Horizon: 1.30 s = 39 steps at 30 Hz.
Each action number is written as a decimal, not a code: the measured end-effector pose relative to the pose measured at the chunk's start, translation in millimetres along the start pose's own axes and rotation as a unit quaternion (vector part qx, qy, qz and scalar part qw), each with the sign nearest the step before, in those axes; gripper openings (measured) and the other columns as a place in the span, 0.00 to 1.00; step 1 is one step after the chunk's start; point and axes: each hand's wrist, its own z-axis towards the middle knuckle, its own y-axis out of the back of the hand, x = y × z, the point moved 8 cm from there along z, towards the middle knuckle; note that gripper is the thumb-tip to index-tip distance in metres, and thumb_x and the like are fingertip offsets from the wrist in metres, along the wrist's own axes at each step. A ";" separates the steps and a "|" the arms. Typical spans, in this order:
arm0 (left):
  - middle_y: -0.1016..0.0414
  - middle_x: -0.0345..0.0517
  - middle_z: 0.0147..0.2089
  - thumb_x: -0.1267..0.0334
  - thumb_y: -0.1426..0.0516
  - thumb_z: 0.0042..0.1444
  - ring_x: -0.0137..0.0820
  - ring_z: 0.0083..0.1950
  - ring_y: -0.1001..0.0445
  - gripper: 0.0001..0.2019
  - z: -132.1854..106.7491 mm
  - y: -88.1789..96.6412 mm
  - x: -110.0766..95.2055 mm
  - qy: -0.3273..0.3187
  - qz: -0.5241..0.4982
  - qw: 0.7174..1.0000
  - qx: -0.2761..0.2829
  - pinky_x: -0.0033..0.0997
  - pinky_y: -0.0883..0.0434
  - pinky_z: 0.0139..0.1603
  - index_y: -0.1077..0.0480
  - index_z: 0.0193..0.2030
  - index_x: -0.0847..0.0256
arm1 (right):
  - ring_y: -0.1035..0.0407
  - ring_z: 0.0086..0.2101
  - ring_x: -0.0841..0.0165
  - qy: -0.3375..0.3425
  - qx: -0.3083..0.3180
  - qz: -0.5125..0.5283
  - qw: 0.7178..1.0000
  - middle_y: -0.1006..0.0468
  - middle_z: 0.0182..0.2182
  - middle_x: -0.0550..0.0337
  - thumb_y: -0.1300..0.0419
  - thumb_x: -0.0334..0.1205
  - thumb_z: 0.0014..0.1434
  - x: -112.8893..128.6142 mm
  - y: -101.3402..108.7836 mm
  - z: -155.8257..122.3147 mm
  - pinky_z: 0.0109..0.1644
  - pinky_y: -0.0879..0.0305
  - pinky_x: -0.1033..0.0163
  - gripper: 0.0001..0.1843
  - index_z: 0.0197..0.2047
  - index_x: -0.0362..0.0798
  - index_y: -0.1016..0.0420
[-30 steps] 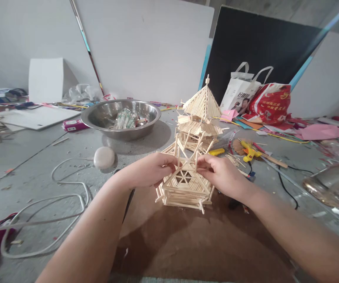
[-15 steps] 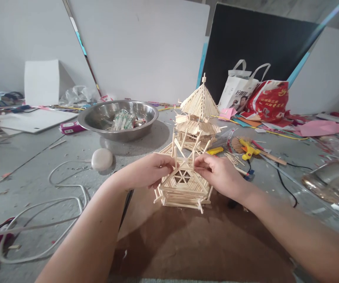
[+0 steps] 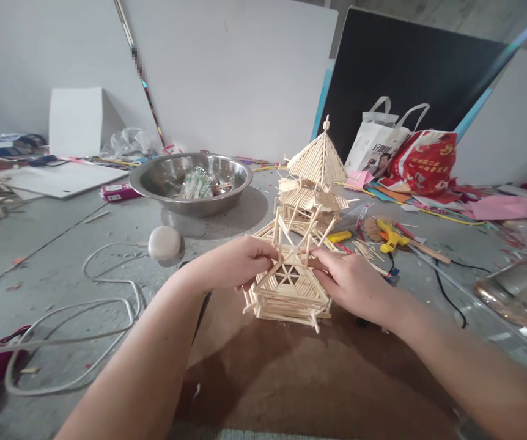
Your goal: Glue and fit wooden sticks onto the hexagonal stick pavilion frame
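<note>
At the brown board's [image 3: 263,379] far end, the stick model [image 3: 293,307] is sitting between both hands. Left hand's [image 3: 245,264] bunching fingers at one upright [image 3: 280,244], right hand's [image 3: 354,281] resting slightly parted by another; can't tell if either's gripping. Probably steadying; next move's calling for gentle alignment.

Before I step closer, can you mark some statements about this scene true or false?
1. The left hand and right hand are at the stick model. True.
2. The right hand holds the glue gun. False: the glue gun lies on the floor.
3. The bowl is left of the stick model in view. True.
4. The red bag is left of the white bag. False: the red bag is on the right.
</note>
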 end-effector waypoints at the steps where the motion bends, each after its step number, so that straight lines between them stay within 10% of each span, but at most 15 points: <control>1: 0.38 0.35 0.20 0.62 0.54 0.51 0.24 0.18 0.37 0.09 0.0 0.3 -0.4 -0.002 0.001 1.000 -0.002 0.23 0.38 0.20 0.34 0.30 0.59 | 0.26 0.34 0.60 0.002 0.004 -0.012 1.000 0.21 0.31 0.50 0.54 0.34 0.59 0.3 -1.0 -0.3 0.33 0.34 0.59 0.19 0.52 0.40 0.37; 17: 0.40 0.34 0.20 0.65 0.54 0.51 0.22 0.18 0.39 0.07 0.2 -0.1 -5.1 -0.008 -0.004 1.000 0.006 0.22 0.38 0.19 0.37 0.28 0.60 | 0.26 0.32 0.65 -0.004 0.000 0.014 1.000 0.20 0.28 0.58 0.51 0.29 0.53 -2.8 1.7 -4.5 0.34 0.31 0.63 0.33 0.63 0.46 0.51; 24: 0.40 0.33 0.19 0.65 0.54 0.53 0.21 0.17 0.38 0.07 2.2 0.1 -1.1 0.003 0.017 1.000 0.004 0.20 0.40 0.18 0.37 0.30 0.59 | 0.29 0.44 0.64 -0.021 0.010 0.110 0.994 0.23 0.43 0.55 0.52 0.27 0.53 -6.7 0.8 -2.1 0.46 0.33 0.58 0.32 0.62 0.45 0.50; 39: 0.40 0.32 0.18 0.67 0.55 0.53 0.19 0.16 0.40 0.08 3.8 -0.3 -3.3 -0.005 0.020 1.000 0.000 0.18 0.40 0.18 0.36 0.30 0.60 | 0.28 0.42 0.66 -0.034 -0.033 0.138 0.989 0.22 0.41 0.56 0.50 0.28 0.54 -10.6 6.8 -1.7 0.45 0.33 0.60 0.24 0.56 0.43 0.39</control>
